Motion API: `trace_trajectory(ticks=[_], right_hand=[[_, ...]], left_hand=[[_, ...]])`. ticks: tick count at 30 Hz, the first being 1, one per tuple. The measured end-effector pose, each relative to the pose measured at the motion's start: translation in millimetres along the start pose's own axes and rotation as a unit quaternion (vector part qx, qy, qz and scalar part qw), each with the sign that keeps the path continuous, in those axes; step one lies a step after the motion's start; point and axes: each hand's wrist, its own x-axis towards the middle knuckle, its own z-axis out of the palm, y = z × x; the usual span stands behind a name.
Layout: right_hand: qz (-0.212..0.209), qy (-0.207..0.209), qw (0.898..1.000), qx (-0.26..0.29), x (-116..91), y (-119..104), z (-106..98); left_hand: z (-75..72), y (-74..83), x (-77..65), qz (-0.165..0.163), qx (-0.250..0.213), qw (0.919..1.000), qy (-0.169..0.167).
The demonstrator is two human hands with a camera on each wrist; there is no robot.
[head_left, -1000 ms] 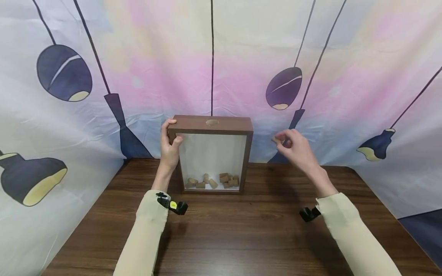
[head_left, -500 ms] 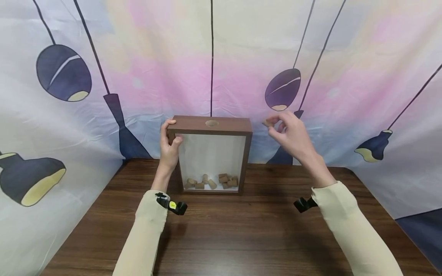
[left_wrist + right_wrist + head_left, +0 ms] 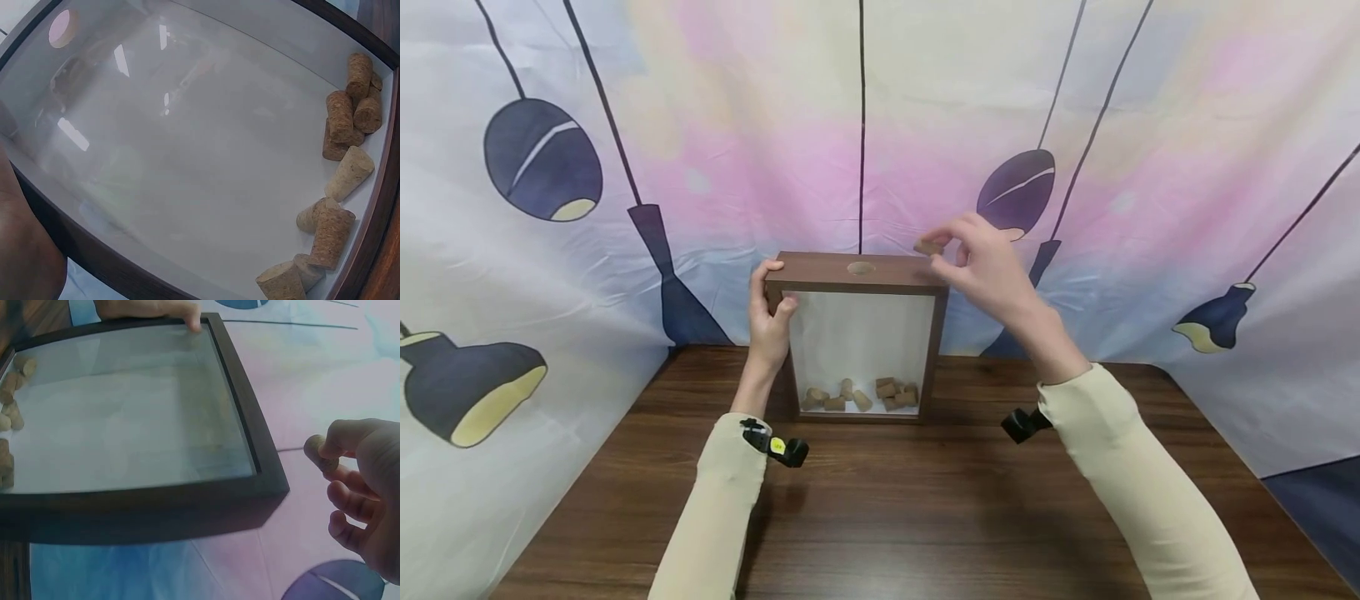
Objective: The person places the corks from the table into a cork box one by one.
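Observation:
A brown wooden shadow box (image 3: 940,333) with a clear front stands upright on the table, a round hole (image 3: 861,268) in its top. Several corks (image 3: 340,115) lie along the bottom inside it. My left hand (image 3: 767,321) grips the box's upper left corner, thumb on the front and fingers over the top edge. Between thumb and fingertips my right hand (image 3: 985,262) pinches one cork (image 3: 320,453), held just above the top right corner of the box, to the right of the hole. In the right wrist view that cork is apart from the frame.
The dark wood-grain table (image 3: 910,500) extends in front of the box and to both sides. Close behind the box hangs a cloth backdrop (image 3: 737,125) printed with lamps. A small camera is strapped to each wrist.
My right hand has moved left and up with the cork, from right of the box to over its top right corner. The left hand and the box have stayed put.

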Motion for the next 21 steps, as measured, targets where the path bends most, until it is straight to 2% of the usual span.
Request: trace_trajectory(ticks=[9, 21], right_hand=[[-0.015, -0.033, 0.999, -0.019, 8, -7, 15], [-0.01, -0.075, 0.997, -0.034, 17, -20, 30]], left_hand=[[-0.2, -1.6, 1.6, 0.011, -0.003, 0.9999, -0.001], [6.3, 2.4, -1.6, 0.008, 0.013, 0.9999, 0.001]])
